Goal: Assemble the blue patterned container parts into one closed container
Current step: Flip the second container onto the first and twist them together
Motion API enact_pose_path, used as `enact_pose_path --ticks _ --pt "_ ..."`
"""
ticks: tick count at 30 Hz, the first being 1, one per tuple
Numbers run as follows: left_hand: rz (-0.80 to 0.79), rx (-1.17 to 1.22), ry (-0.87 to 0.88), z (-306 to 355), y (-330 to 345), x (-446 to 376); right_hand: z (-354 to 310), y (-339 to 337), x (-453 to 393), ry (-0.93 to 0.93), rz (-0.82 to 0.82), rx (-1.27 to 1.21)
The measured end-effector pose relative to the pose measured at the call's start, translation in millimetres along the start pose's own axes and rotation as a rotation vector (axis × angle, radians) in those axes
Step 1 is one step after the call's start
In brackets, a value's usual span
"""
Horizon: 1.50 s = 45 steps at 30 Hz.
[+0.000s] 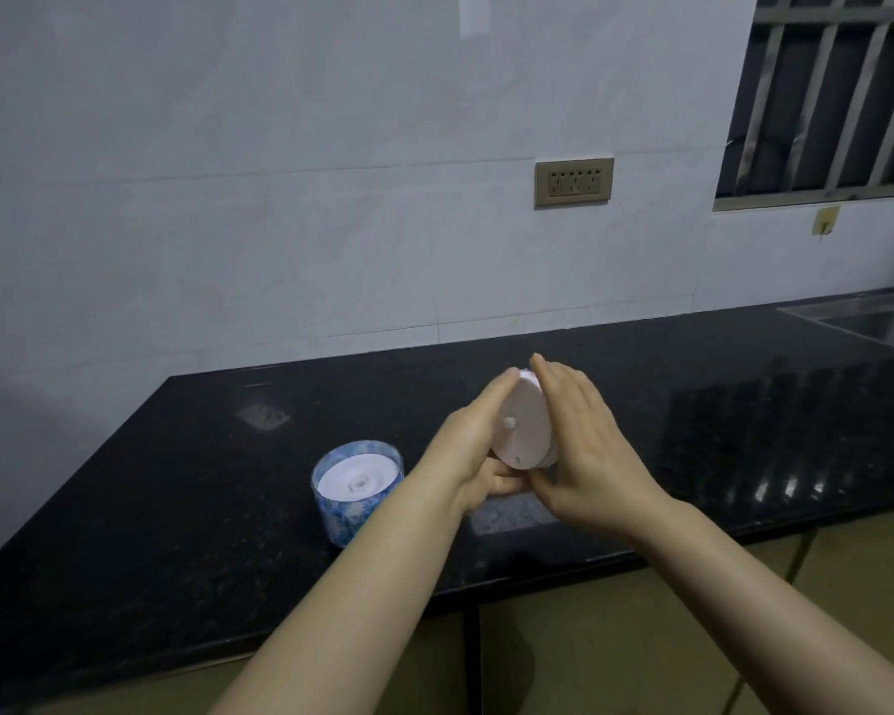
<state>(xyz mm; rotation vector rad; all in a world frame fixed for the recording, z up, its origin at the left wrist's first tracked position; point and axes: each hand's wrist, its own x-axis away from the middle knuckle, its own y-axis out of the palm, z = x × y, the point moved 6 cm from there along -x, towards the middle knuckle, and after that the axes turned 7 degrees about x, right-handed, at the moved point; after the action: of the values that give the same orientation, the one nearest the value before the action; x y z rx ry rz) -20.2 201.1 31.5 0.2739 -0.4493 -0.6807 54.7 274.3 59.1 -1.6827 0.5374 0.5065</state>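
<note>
Left hand [473, 446] and right hand [584, 446] clasp a tilted white part [525, 430], fingers wrapped around it. Blue container [354, 490] sits left, untouched; a tilted approach risks jamming.

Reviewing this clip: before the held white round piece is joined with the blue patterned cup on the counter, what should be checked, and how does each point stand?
1. White round part gripped by both hands: ok, left hand and right hand press its two sides.
2. Blue patterned cup upright on the counter: ok.
3. Cup opening unobstructed: ok, only its white inner face shows.
4. Held part level for joining: not ok, it is tilted on edge.
5. Held part above the cup: not ok, it is off to the cup's right.
6. Parts' fit: cannot tell.
</note>
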Motion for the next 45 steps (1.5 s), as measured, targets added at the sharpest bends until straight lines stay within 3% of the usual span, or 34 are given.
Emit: enact_pose_path --ticks 4,7,11,13,15,18,23,26,31,34,37,41,45 --pt "0.024 0.201 -0.005 1.1 -8.7 -1.9 -18.6 -4.2 -3.1 -0.085 0.012 -0.123" --pt "0.053 0.238 0.03 4.3 -19.1 -1.0 -27.0 -11.8 -8.6 -0.079 0.067 -0.381" --pt "0.128 0.148 0.256 21.5 -39.8 7.7 -10.7 -8.0 -21.0 0.305 0.143 -0.863" --pt "0.142 0.139 0.366 31.0 -48.6 15.7 -3.1 8.5 -26.8 0.505 -0.001 -0.936" --pt "0.144 0.096 0.458 39.9 -56.2 24.2 -6.0 30.3 -29.4 0.621 -0.245 -1.05" --pt "0.133 0.001 0.559 48.8 -63.7 36.0 -21.6 49.7 -30.8 0.636 -0.489 -1.229" --pt "0.136 -0.204 0.704 56.0 -77.1 50.1 -42.5 62.2 -43.3 0.569 -0.551 -1.421" --pt "0.112 -0.364 0.724 56.0 -84.9 54.3 -49.9 68.4 -50.5 0.558 -0.558 -1.407" --pt "0.066 -0.366 0.689 48.9 -113.4 48.5 -53.5 75.2 -59.0 0.534 -0.483 -1.249" --pt "0.287 -0.579 0.622 33.8 -142.8 36.3 -50.3 77.4 -62.0 0.501 -0.418 -1.182" --pt "0.419 -0.76 0.437 9.7 -162.2 22.6 -48.7 80.3 -63.2 0.505 -0.392 -1.108" --pt "0.465 -0.726 0.486 -1.2 -165.4 13.0 -49.5 80.2 -67.8 0.481 -0.334 -0.987" --pt "0.362 -0.659 0.555 -5.0 -148.1 4.0 -46.2 78.4 -73.3 0.445 -0.296 -0.871"
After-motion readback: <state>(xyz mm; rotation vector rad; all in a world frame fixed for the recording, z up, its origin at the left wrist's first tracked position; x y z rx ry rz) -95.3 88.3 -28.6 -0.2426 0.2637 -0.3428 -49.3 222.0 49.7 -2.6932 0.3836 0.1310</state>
